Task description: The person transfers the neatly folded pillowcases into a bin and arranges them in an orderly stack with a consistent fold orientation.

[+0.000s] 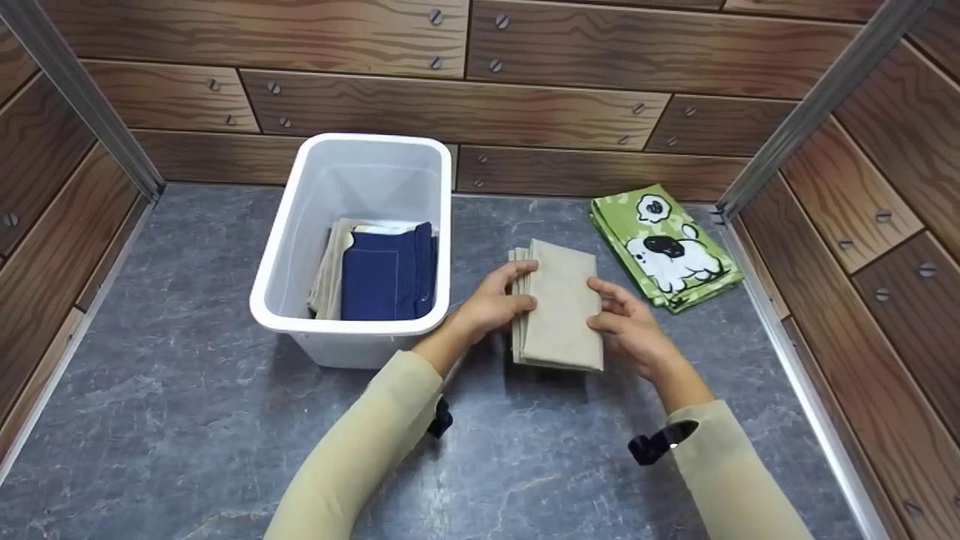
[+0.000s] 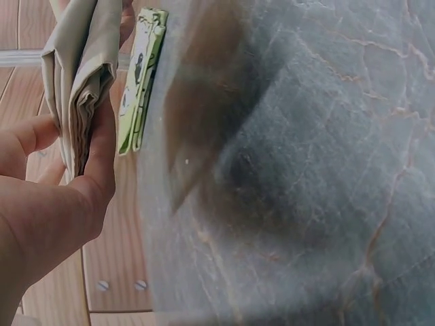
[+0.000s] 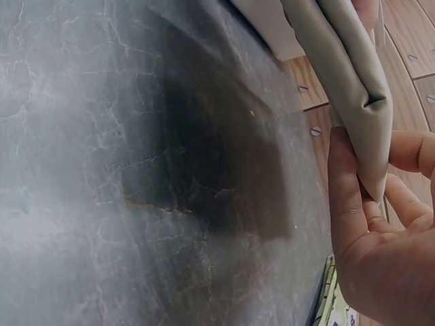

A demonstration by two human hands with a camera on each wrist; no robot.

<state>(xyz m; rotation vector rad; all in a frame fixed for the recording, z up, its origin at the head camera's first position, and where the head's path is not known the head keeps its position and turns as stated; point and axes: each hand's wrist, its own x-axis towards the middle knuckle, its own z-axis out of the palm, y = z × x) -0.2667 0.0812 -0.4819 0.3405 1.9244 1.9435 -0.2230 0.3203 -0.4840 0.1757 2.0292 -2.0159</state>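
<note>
Both hands hold a folded beige cloth (image 1: 562,304) between them, raised over the grey marbled surface. My left hand (image 1: 495,300) grips its left edge, where several folded layers show; in the left wrist view the layers (image 2: 81,88) sit between thumb and fingers. On the opposite edge, my right hand (image 1: 630,326) pinches the cloth, and the right wrist view shows a thick fold (image 3: 353,88) between its thumb and fingers. To the right lies a folded green cloth (image 1: 675,247) printed with a white and black dog.
Left of the hands stands a white plastic bin (image 1: 345,326). Inside it, a folded navy cloth (image 1: 379,274) rests beside folded beige cloths (image 1: 326,281). Wood-patterned panels (image 1: 562,112) enclose the back and sides, with metal strips along their corners.
</note>
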